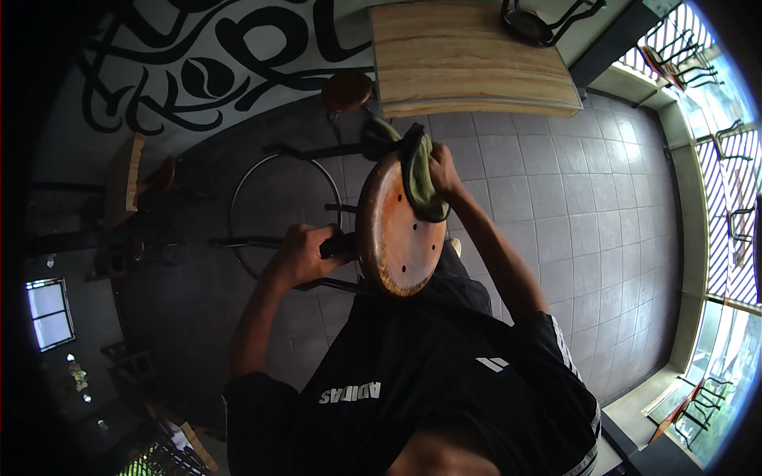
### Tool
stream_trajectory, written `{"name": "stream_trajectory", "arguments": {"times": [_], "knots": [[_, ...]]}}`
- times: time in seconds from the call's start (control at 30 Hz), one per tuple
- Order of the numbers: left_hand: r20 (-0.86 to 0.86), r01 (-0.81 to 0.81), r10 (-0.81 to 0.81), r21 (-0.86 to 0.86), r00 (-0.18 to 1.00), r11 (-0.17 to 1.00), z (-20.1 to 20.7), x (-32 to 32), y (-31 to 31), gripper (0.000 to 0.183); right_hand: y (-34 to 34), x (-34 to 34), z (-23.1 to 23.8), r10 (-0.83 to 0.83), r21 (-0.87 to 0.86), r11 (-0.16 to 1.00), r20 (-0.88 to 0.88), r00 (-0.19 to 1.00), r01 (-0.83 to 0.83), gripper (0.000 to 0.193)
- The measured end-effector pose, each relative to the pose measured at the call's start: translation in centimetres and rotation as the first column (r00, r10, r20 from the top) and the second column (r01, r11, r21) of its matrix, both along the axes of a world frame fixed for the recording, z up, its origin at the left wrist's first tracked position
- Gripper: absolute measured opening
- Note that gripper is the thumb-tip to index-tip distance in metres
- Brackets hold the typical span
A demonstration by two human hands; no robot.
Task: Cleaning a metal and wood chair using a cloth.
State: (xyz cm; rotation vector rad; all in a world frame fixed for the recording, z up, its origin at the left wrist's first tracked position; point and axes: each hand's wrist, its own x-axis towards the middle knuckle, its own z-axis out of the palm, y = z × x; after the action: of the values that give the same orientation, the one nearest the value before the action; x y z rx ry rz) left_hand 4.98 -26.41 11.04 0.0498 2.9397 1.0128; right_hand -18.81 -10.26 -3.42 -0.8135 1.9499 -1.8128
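Note:
A stool tilted on its side is in front of me, its round brown wooden seat [398, 242] turned to the right and dotted with several small dark holes. Its black metal legs and round metal foot ring [231, 208] reach out to the left. My left hand [302, 255] is closed around a black leg just under the seat. With my right hand [444, 170] I grip a green cloth [425, 186] with a dark edge, pressed over the far rim of the seat. Part of the cloth hangs past the rim near another leg.
Beyond the stool stands a light wooden table [472, 55] with an upturned dark stool [528, 28] on it. Another brown stool [347, 92] is beside that table. Grey floor tiles [556, 174] run to windows [726, 198] at the right. A smaller wooden table [125, 184] is at the left.

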Motion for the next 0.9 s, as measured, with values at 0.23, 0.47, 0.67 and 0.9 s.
{"name": "stream_trajectory", "arguments": {"times": [0.23, 0.47, 0.67, 0.9], "knots": [[-0.059, -0.078, 0.091, 0.194, 0.994, 0.978, -2.0, 0.5, -0.4, 0.020, 4.4, 4.1, -6.2, -0.214, 0.147, 0.976, 0.472, 0.855, 0.164, 0.028], [-0.086, -0.205, 0.227, 0.211, 0.970, 0.956, -4.1, -1.5, -3.0, 0.019, 6.7, 14.6, -3.7, -0.195, -0.028, 0.942, 0.767, 0.611, 0.336, 0.036], [-0.038, -0.398, 0.434, 0.333, 0.900, 0.855, -3.2, -4.1, -1.5, 0.027, 7.0, 14.0, -1.2, 0.016, -0.213, 0.951, 0.757, 0.653, 0.224, 0.040], [0.101, -0.274, 0.259, 0.495, 0.961, 0.825, -0.4, -4.7, 1.3, 0.019, 3.3, 10.7, 8.0, -0.059, 0.120, 0.962, -0.787, 0.614, 0.246, 0.054]]}}
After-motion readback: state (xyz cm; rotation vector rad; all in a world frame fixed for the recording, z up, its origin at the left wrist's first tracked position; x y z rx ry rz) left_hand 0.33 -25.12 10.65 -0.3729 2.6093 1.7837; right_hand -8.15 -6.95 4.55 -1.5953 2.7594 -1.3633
